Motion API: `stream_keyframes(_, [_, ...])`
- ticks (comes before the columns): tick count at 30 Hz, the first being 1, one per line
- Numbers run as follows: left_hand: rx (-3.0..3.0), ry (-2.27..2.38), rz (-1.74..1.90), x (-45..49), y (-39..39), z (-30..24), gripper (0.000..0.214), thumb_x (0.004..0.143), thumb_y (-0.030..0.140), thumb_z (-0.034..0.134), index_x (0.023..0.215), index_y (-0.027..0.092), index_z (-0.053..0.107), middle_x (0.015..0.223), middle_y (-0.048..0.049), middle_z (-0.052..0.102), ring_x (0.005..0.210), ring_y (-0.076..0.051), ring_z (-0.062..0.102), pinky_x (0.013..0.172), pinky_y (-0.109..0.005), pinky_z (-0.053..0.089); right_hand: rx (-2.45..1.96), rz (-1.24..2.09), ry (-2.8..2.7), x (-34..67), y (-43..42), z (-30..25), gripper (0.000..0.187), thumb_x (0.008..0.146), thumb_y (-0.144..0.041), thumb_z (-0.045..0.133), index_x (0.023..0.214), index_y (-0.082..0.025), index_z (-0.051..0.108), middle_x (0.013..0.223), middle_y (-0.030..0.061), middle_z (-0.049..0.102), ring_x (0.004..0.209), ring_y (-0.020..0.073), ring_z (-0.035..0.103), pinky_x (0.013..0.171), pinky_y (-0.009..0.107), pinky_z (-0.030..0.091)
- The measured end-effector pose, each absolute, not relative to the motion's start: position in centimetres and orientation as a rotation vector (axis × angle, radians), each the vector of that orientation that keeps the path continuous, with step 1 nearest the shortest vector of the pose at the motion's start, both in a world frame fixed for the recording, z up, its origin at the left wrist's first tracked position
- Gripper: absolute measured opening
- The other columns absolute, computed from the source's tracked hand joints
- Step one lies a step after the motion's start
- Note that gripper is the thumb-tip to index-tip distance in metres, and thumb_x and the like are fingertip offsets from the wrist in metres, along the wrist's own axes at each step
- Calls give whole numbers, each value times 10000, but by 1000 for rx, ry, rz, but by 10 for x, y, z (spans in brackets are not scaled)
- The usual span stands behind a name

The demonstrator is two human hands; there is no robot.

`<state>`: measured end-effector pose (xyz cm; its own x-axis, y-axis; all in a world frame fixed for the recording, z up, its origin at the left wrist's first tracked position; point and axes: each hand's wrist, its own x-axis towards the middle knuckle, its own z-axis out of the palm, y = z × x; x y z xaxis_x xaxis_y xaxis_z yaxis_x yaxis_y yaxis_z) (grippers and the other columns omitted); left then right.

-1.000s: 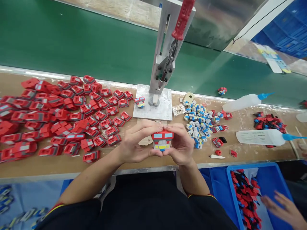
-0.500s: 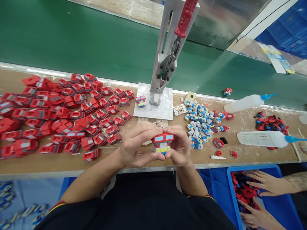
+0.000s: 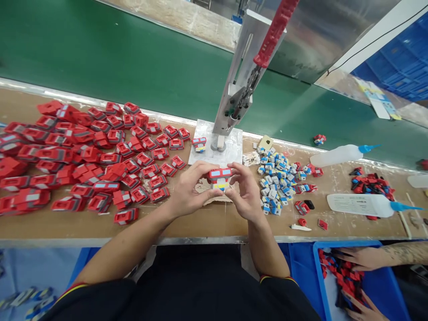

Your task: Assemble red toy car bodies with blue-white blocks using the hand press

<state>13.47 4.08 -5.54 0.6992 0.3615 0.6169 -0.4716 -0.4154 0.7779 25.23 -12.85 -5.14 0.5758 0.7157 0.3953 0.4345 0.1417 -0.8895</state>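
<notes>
Between my two hands is a toy robot body (image 3: 220, 174), with a red upper block with light-blue windows over a grey, yellow and blue lower block. My left hand (image 3: 191, 189) grips its left side, thumb below and fingers above. On the right side, my right hand (image 3: 246, 192) holds it by the fingertips and thumb. Just beyond, a similar assembled toy body (image 3: 199, 143) rests on the metal base plate (image 3: 200, 129) of a hand press (image 3: 234, 93) with a red handle. The press's pad (image 3: 221, 141) stands right of that toy.
Many red toy shells (image 3: 83, 156) spread to the left; small white-blue-yellow blocks (image 3: 276, 178) pile up on the right. Two glue bottles (image 3: 359, 205) lie beyond them. A co-worker's hands (image 3: 364, 257) reach into a blue bin (image 3: 381, 281). A green conveyor belt (image 3: 100, 58) runs behind.
Both hands have moved forward toward the press with the toy body. My right fingers have spread somewhat. The camera view has shifted slightly, and the co-worker's hands have moved in the bin.
</notes>
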Motion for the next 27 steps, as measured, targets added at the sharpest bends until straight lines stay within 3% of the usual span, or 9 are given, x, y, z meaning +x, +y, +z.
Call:
stream_keyframes(5, [1488,-41,938,133,53,-60,441,894,443,895,1246,230,739,1080,-56,727,908,-171,758,801,-271,653,-1658,172,-792,304,-91,-59,405,954,-563,725,1247,-291,656,1265,84,705,976,201,674,733,338,593])
stream_keyframes(11, [1459,-38,957,116,55,-60,476,850,411,939,1247,228,750,1075,-65,738,958,-181,766,842,-259,658,-1707,281,-746,361,-31,-81,540,884,-675,756,1225,-259,698,1225,97,747,845,176,656,680,326,550])
stream_keyframes(17, [1466,-4,934,103,59,-61,475,847,393,941,1248,224,750,1086,-79,759,959,-197,789,799,-260,662,-1642,308,-740,364,-19,-79,394,887,-603,773,1046,-244,755,1003,45,772,788,156,646,702,324,547])
stream_keyframes(23, [1452,37,925,102,60,-61,467,836,434,946,1203,221,752,1056,-72,760,923,-194,787,776,-261,658,-1639,308,-761,363,-15,-76,404,866,-617,768,1016,-242,763,1024,55,790,828,173,654,682,323,527])
stream_keyframes(27, [1441,-15,957,103,57,-62,477,848,367,945,1269,255,750,1087,-55,754,983,-182,793,798,-230,654,-1614,257,-733,361,-12,-76,345,846,-568,794,927,-237,742,942,37,781,791,166,645,689,326,527])
